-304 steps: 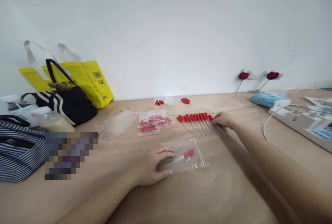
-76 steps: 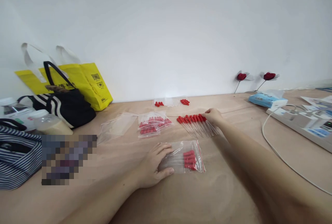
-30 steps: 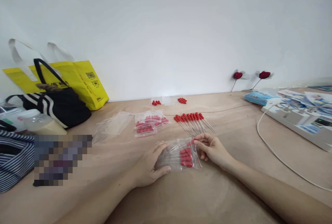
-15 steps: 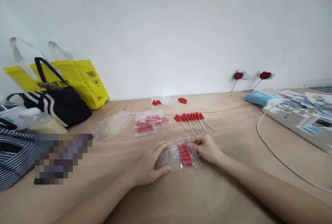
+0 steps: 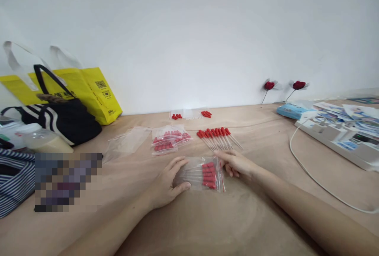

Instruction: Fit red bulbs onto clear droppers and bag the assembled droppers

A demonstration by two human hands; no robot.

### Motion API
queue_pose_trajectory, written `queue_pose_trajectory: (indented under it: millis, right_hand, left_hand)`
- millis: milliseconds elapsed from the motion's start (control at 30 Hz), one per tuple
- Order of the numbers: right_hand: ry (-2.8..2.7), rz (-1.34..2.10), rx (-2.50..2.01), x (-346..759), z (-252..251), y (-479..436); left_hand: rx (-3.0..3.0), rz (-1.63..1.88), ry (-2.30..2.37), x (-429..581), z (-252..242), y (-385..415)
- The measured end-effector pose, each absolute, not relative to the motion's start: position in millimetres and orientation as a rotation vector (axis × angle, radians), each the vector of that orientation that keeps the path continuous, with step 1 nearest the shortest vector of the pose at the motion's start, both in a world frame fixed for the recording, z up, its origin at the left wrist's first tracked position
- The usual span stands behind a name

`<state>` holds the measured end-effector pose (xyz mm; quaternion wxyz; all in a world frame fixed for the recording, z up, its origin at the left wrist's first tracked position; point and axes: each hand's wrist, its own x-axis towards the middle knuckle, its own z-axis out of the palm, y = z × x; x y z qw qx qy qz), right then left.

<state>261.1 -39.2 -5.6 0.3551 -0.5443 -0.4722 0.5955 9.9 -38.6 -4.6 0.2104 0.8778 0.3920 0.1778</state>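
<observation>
A clear zip bag lies flat on the table, holding several thin sticks with red heads pointing right. My left hand rests at the bag's left end, thumb and fingers spread around its edge. At the zip end, my right hand has its index finger stretched along the top corner, the other fingers curled; whether it pinches the bag is unclear. Just beyond it lies a fan of loose red-headed sticks. Filled zip bags are stacked behind my left hand, beside flat unfilled bags.
More red-headed pieces lie near the wall. At left stand a yellow bag, a black bag and a bottle. To the right are a blue packet, a power strip, its white cable and two roses.
My right hand has loosened from the zip edge and shifted slightly up, its index finger straighter. The bag now lies flatter. The whole view has shifted a little.
</observation>
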Motion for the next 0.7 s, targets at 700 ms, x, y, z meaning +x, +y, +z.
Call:
queue_pose_trajectory:
  millis: [700]
  right_hand:
    - [-0.642, 1.708, -0.890, 235.3, -11.1, -67.1]
  left_hand:
    - [0.909, 0.606, 0.988, 48.4, 16.4, -71.4]
